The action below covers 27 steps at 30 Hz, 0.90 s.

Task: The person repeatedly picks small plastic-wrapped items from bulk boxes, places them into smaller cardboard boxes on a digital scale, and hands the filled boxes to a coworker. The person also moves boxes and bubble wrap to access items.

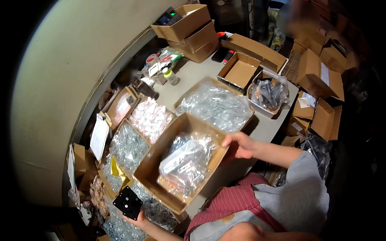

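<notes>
My right hand (238, 145) grips the far right rim of an open cardboard box (155, 160) that sits tilted in front of me. Inside it lie clear plastic bags of small parts (185, 160). My left hand (136, 219) is low at the left and holds a small black square plate with white dots (128, 202), above bags of shiny metal hardware (155, 211).
Open boxes of bagged silver screws (128, 146) and pinkish-white pieces (149, 117) sit to the left. Behind lies a big box lined with clear plastic (217, 105), a white tub of dark parts (267, 95), an empty box (240, 71) and stacked cartons (189, 28). More cartons (321, 76) are piled at right.
</notes>
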{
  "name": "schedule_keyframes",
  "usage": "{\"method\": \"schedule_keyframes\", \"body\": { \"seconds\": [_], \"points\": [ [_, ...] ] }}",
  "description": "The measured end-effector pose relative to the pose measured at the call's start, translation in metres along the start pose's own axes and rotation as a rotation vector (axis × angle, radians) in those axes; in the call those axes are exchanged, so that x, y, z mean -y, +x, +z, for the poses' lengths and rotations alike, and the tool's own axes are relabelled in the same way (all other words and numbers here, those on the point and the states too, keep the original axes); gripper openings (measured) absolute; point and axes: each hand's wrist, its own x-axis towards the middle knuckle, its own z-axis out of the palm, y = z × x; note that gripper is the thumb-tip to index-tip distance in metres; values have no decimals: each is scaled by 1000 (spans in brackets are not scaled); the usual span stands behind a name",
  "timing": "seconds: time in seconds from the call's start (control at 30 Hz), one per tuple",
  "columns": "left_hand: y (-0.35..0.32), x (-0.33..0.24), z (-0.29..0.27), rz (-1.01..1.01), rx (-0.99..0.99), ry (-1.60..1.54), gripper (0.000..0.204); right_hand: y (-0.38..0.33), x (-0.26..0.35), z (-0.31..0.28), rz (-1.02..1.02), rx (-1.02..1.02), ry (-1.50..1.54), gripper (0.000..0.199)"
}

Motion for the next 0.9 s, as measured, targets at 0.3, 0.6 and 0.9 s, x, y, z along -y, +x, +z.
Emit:
{"method": "schedule_keyframes", "body": {
  "seconds": [0.3,0.6,0.9],
  "points": [
    [27,78,118,-319,-148,160,30,-87,203,-15,-792,-377,-379,55],
    [62,185,301,-610,64,186,44,-14,327,-141,-1182,-1265,-1571,108],
    [95,314,406,-987,125,227,39,-13,363,-165,-972,-1063,-1705,119]
  ]
}}
